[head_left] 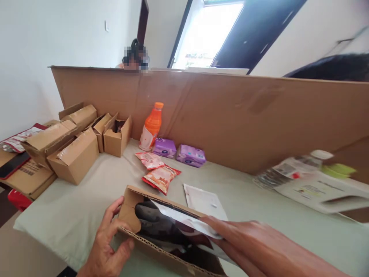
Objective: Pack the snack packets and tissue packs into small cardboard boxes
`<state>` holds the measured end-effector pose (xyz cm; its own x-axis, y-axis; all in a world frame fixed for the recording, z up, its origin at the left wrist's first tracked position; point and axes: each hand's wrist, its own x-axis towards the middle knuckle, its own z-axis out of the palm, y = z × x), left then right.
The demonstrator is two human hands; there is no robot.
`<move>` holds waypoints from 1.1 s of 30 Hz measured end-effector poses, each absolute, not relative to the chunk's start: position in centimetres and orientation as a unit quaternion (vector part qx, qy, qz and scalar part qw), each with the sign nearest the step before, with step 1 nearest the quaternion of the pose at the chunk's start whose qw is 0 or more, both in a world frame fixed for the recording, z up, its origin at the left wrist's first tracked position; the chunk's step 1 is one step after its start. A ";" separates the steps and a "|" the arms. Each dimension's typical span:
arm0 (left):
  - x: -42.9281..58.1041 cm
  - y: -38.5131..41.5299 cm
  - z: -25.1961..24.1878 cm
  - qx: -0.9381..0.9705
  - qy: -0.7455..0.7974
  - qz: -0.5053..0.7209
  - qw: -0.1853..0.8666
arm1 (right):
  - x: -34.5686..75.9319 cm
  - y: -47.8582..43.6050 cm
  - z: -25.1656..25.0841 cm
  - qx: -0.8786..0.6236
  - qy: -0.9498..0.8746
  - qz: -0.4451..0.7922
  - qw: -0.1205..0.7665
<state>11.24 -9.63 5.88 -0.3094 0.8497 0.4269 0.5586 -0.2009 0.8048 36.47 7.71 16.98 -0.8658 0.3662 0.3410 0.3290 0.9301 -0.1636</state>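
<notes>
An open cardboard box (130,209) lies near the table's front edge with dark items inside. My left hand (107,246) grips its left flap and rim, thumb on the near edge. My right hand (230,238) reaches into the box and presses a white paper sheet (184,219) down over the contents; its fingertips are hidden inside the box. A second white sheet (203,200) lies flat on the table just behind the box.
Two snack packets (160,177) lie ahead, then two purple packs (190,154) and an orange bottle (151,127). Small cardboard boxes (75,154) are stacked at left. A tall cardboard partition (245,115) walls the back. Papers and a bottle (311,177) lie at right. A person sits behind the partition.
</notes>
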 end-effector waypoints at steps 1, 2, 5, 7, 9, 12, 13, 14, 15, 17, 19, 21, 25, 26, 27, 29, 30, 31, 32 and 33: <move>11.2 -9.6 5.9 0.571 0.618 0.522 0.137 | 36.3 7.8 17.1 -0.163 -0.971 0.035 0.170; 11.2 -9.6 5.9 0.570 0.620 0.522 0.135 | 36.0 7.8 17.5 -0.146 -0.978 0.026 0.145; 11.1 -9.4 5.8 0.569 0.617 0.528 0.129 | 35.3 7.6 19.4 -0.138 -0.986 0.023 0.094; 11.0 -9.3 5.7 0.579 0.607 0.529 0.127 | 34.9 7.4 20.4 -0.146 -0.986 0.037 0.068; 10.9 -9.1 5.7 0.588 0.605 0.524 0.122 | 34.5 7.3 20.9 -0.146 -0.987 0.041 0.043; 10.9 -8.9 5.8 0.588 0.609 0.520 0.113 | 34.1 7.3 21.1 -0.143 -0.989 0.022 0.025; 10.9 -8.9 5.9 0.588 0.609 0.521 0.110 | 34.2 7.4 21.1 -0.146 -0.989 0.015 0.026; 11.0 -8.9 6.0 0.588 0.609 0.521 0.108 | 34.3 7.6 21.3 -0.150 -0.988 0.014 0.024; 11.0 -8.9 6.1 0.590 0.608 0.521 0.108 | 34.5 7.8 21.4 -0.153 -0.988 0.018 0.020; 11.0 -9.0 6.2 0.594 0.604 0.519 0.112 | 35.2 8.3 21.6 -0.157 -0.987 0.031 0.007; 11.0 -9.1 6.3 0.596 0.602 0.517 0.120 | 35.6 8.6 21.7 -0.165 -0.986 0.027 0.003; 10.8 -9.0 6.3 0.599 0.602 0.513 0.126 | 35.5 8.6 21.6 -0.190 -0.982 0.000 0.008; 10.6 -8.9 6.2 0.607 0.592 0.512 0.135 | 32.7 8.5 21.9 -0.217 -0.975 -0.009 -0.047; 10.6 -8.9 6.1 0.608 0.590 0.513 0.137 | 31.7 8.5 22.2 -0.226 -0.971 0.000 -0.081; 10.6 -8.9 6.1 0.609 0.589 0.513 0.138 | 30.6 8.5 22.6 -0.236 -0.964 0.010 -0.121; 10.6 -8.9 6.0 0.609 0.589 0.512 0.138 | 28.9 8.5 23.5 -0.243 -0.947 0.026 -0.207; 10.7 -8.9 6.0 0.609 0.589 0.513 0.137 | 28.4 8.5 23.8 -0.232 -0.940 0.035 -0.245; 10.7 -8.9 6.0 0.609 0.588 0.514 0.136 | 28.2 8.4 24.1 -0.216 -0.935 0.045 -0.279; 10.7 -8.9 6.0 0.610 0.586 0.515 0.137 | 28.3 8.3 24.3 -0.202 -0.929 0.055 -0.306; 10.8 -8.9 6.0 0.610 0.584 0.517 0.140 | 28.5 8.1 24.3 -0.198 -0.923 0.059 -0.326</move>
<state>10.78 -8.92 6.00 -0.2166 0.8573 0.4670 0.5687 -0.2780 0.7742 28.47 8.13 24.29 -0.7097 0.3266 -0.6242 0.4039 0.9146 0.0193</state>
